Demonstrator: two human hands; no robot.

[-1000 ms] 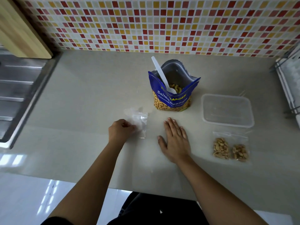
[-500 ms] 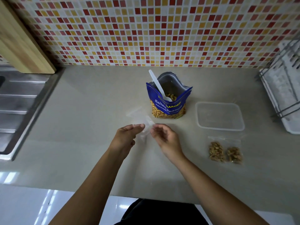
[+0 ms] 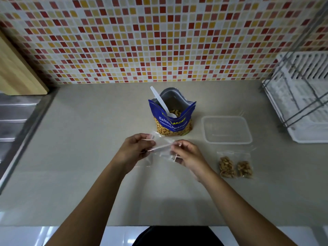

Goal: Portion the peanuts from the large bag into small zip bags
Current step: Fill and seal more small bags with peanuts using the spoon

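Peanuts already fill two filled zip bags (image 3: 235, 167) right of the large bag (image 3: 173, 125); just before it, left hand (image 3: 136, 148) and right hand (image 3: 188, 153) pinch an empty zip bag (image 3: 162, 147) at its mouth; its filling is not yet begun; many peanuts are left.

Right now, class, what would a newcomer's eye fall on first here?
The red, orange and yellow mosaic tile wall fills the top. Mid-counter below it stands an open blue foil peanut bag with a white plastic spoon inside. In front, the left hand and right hand pinch a clear empty zip bag.
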